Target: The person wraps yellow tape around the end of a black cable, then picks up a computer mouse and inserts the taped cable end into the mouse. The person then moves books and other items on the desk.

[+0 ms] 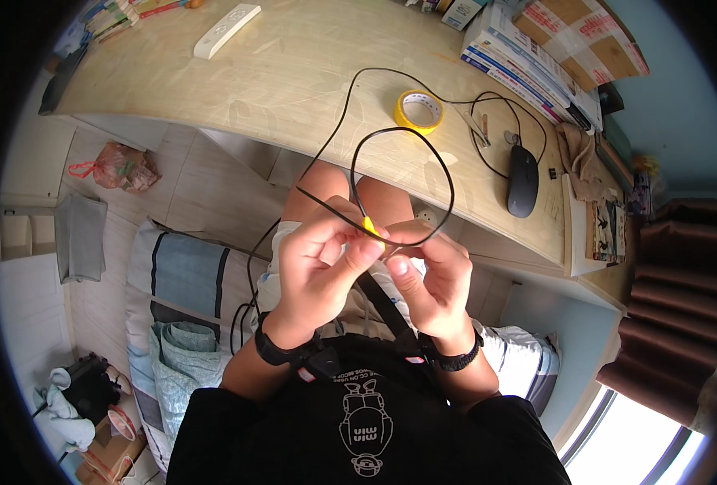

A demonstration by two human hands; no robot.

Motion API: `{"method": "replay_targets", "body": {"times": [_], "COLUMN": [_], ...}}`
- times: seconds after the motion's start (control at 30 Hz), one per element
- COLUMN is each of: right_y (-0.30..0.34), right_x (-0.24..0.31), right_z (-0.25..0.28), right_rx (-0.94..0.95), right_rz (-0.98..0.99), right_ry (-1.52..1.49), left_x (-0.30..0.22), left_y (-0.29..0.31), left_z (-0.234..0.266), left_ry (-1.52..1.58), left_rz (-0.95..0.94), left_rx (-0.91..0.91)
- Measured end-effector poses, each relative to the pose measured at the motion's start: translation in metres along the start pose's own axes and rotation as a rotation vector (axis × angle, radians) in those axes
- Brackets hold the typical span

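The left hand (pixel 322 271) pinched a yellow bit (pixel 369 226) on a thin black cord (pixel 453 186). The right hand (pixel 433 283) had its thumb and finger close to the same spot, but I could not tell if they gripped it. The cord made a big loop past the hands, partly in front of the tabletop (pixel 253 89). On the tabletop, a roll of yellow tape (pixel 416 128) lay near the loop. To its right sat a dark mouse (pixel 522 184), with a pile of books (pixel 512 73) behind it. A red bag (pixel 122 166) sat on the floor (pixel 185 158) at the left.
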State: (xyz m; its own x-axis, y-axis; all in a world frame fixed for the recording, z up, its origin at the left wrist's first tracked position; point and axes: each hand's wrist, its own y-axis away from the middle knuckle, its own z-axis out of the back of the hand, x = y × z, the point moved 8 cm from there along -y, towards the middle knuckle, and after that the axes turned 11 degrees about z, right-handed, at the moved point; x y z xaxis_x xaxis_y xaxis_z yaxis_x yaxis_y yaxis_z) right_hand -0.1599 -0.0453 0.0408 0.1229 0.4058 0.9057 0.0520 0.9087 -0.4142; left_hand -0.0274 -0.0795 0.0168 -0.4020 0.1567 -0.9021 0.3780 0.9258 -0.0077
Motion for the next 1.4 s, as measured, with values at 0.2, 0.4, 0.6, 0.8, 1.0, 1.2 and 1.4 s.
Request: {"method": "replay_targets", "body": {"times": [0.2,0.4,0.6,0.8,1.0,1.2,1.4], "right_y": [0.001,-0.012,-0.027,-0.028,-0.032,-0.029,-0.031], "right_x": [0.006,-0.010,-0.030,-0.030,-0.018,-0.013,-0.001], "right_z": [0.003,-0.004,-0.033,-0.030,-0.027,-0.024,-0.027], "right_rx": [-0.001,0.032,0.199,0.136,0.158,0.187,0.228], "right_rz": [0.084,-0.072,-0.330,-0.249,-0.047,-0.146,0.000], "right_ry": [0.019,-0.134,-0.648,-0.507,-0.251,-0.100,0.065], "left_x": [0.015,0.036,0.049,0.027,0.005,0.001,-0.010], "left_y": [-0.003,0.005,0.009,0.015,0.012,0.017,0.019], "left_z": [-0.004,-0.012,-0.015,0.015,0.018,0.025,0.029], "left_ry": [0.408,0.698,0.939,0.421,0.082,-0.092,-0.352], "left_rz": [0.150,0.383,0.505,0.461,0.408,0.329,0.110], "left_rx": [0.184,0.339,0.443,0.208,0.144,-0.036,-0.152]}}
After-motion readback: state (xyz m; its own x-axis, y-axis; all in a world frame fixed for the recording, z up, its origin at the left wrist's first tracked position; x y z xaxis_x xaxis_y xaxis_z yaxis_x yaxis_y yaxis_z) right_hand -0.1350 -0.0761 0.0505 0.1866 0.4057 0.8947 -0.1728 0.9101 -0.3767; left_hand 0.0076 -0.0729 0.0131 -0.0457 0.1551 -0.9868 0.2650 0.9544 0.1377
